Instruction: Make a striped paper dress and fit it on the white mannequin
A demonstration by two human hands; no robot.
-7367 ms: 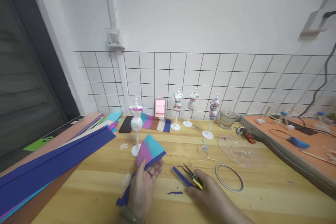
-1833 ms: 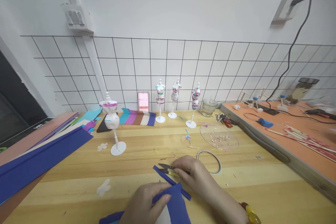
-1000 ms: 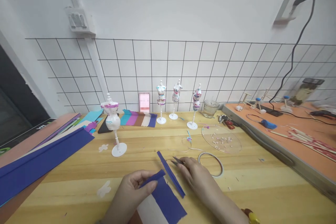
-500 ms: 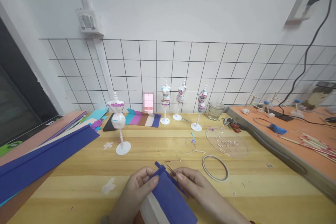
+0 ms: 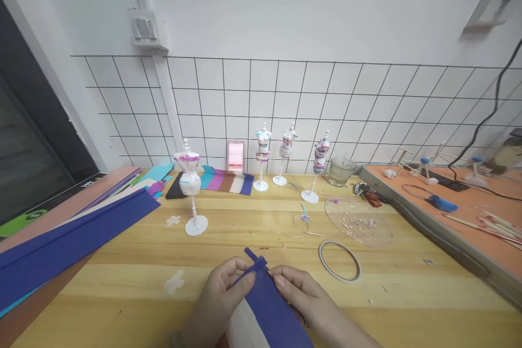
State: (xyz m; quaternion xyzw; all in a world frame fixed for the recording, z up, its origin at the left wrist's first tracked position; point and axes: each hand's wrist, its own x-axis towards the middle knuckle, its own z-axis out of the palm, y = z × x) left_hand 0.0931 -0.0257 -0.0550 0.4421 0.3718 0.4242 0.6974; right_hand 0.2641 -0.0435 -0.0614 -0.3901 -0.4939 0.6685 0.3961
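Both my hands meet low at the centre of the wooden table [image 5: 122, 261]. My left hand [image 5: 222, 296] pinches the top left corner of a dark blue paper piece [image 5: 271, 312] that has a white panel on its left. My right hand [image 5: 299, 293] pinches the same top edge from the right, fingers closed. A narrow blue strip [image 5: 255, 258] sticks up between my fingertips. The small scissors are hidden. A white mini mannequin with purple trim [image 5: 191, 185] stands just beyond, to the left.
Long dark blue paper sheets [image 5: 69, 239] lie at the left. Three small decorated mannequins [image 5: 285, 147] and a striped paper swatch [image 5: 228, 180] line the wire grid wall. A white ring [image 5: 340, 260], clear plate with beads [image 5: 359, 220], glass jar [image 5: 339, 170] and an orange tray [image 5: 468, 212] sit right.
Since a second ago my right hand has come off the table beside the strip and closed on the blue paper's top edge, meeting my left hand. The scissors have dropped out of sight.
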